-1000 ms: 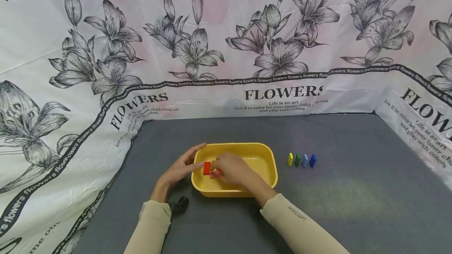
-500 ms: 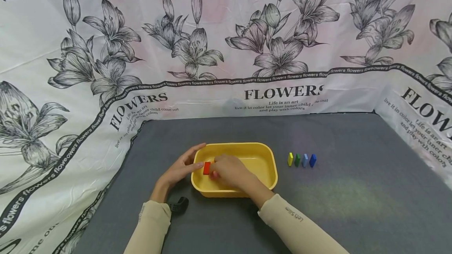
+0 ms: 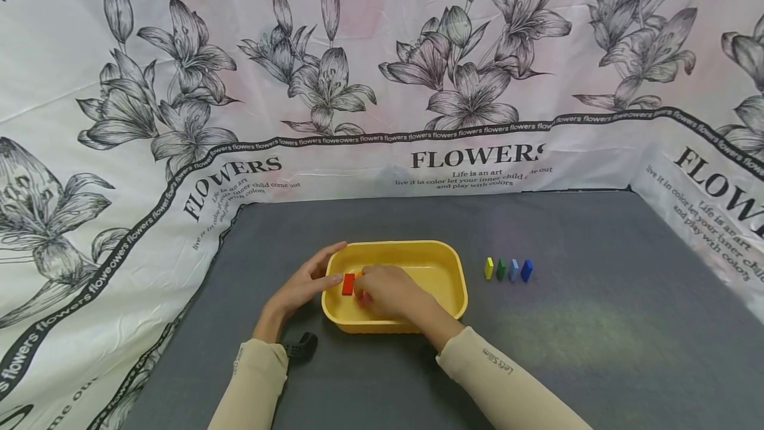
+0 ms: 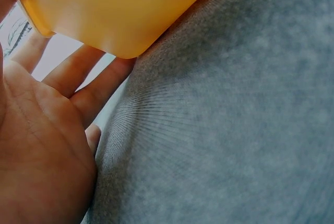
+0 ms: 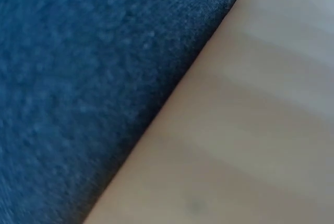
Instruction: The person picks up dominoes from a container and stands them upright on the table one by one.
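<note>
A yellow plastic tub (image 3: 444, 259) sits on the grey cloth near the front. My left hand (image 3: 307, 282) rests against the tub's left outer wall with straight fingers; the left wrist view shows its palm (image 4: 42, 156) beside the tub's wall (image 4: 115, 4). My right hand (image 3: 382, 290) reaches inside the tub at its left end. Its fingers curl down over a pink block (image 3: 363, 297), of which only a sliver shows. A red block (image 3: 348, 283) stands just left of those fingers. The right wrist view shows only the tub's wall (image 5: 250, 130) and cloth.
Right of the tub stand several small blocks in a row: yellow (image 3: 489, 268), green (image 3: 501, 269), light blue (image 3: 514, 270), blue (image 3: 526, 270). A small black object (image 3: 301, 346) lies by my left wrist. Flower-printed sheeting (image 3: 382, 85) walls the table at the back and both sides.
My right hand has crept slightly left inside the tub and covers more of the pink block. The left hand and the red block have stayed put.
</note>
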Motion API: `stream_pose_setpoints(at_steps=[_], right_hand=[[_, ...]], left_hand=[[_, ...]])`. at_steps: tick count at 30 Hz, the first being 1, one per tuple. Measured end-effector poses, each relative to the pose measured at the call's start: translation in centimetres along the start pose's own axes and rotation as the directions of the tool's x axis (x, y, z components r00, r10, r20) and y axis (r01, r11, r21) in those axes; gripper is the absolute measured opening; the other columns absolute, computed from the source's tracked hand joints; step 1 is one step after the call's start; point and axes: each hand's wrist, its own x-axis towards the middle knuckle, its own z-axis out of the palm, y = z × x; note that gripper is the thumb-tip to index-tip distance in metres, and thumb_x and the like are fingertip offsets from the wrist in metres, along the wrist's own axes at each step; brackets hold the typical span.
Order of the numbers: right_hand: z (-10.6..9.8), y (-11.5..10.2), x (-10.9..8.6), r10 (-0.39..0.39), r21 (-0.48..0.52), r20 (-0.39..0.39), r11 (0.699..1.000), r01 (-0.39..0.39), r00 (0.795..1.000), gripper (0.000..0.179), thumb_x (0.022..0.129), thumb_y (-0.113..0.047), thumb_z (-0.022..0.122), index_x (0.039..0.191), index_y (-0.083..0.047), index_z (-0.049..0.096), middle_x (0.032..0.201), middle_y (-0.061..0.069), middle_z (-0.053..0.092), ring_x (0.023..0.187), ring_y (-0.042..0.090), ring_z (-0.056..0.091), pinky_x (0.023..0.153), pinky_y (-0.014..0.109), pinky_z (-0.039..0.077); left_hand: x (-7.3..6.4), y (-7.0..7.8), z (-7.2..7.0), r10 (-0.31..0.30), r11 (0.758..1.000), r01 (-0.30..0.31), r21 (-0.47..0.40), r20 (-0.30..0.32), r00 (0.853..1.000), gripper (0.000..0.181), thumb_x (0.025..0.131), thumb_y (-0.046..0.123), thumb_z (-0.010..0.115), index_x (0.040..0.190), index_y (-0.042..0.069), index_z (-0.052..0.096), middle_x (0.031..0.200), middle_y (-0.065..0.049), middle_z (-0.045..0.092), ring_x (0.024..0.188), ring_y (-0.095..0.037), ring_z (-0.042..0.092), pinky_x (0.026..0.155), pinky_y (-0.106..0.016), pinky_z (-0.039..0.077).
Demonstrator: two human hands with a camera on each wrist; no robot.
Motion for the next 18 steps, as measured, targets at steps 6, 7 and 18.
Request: stream_pose_setpoints(at_steps=[6, 7, 18], right_hand=[[-0.29, 0.01, 0.04, 0.028, 0.016, 0.037, 0.999, -0.028, 0.999, 0.007, 0.091, -0.022, 0.077, 0.096, -0.018, 0.078, 0.084, -0.005, 0.06, 0.072, 0.011, 0.051, 0.071, 0.022, 0.048], [-0.3, 0.04, 0.07, 0.03, 0.015, 0.042, 0.999, -0.031, 0.999, 0.007, 0.091, -0.022, 0.077, 0.096, -0.019, 0.078, 0.083, -0.005, 0.06, 0.072, 0.011, 0.051, 0.071, 0.022, 0.048], [-0.42, 0.22, 0.26, 0.025, 0.012, 0.078, 1.0, -0.026, 0.997, 0.014, 0.091, -0.025, 0.076, 0.105, -0.022, 0.078, 0.086, -0.006, 0.062, 0.077, 0.012, 0.053, 0.076, 0.023, 0.051]], left_hand=[[-0.07, -0.01, 0.08, 0.002, 1.0, -0.002, 0.001, -0.002, 1.0, 0.068, 0.097, 0.03, 0.067, 0.157, 0.037, 0.035, 0.163, -0.002, 0.039, 0.144, -0.031, 0.045, 0.118, -0.053, 0.039], [-0.08, 0.0, 0.09, 0.0, 1.0, 0.0, 0.002, -0.004, 1.0, 0.068, 0.097, 0.031, 0.067, 0.157, 0.037, 0.035, 0.163, -0.001, 0.039, 0.144, -0.03, 0.045, 0.119, -0.053, 0.039], [-0.16, -0.07, 0.15, -0.009, 1.0, 0.009, 0.012, -0.018, 1.0, 0.069, 0.096, 0.034, 0.068, 0.156, 0.039, 0.035, 0.164, 0.003, 0.037, 0.146, -0.029, 0.043, 0.119, -0.052, 0.038]])
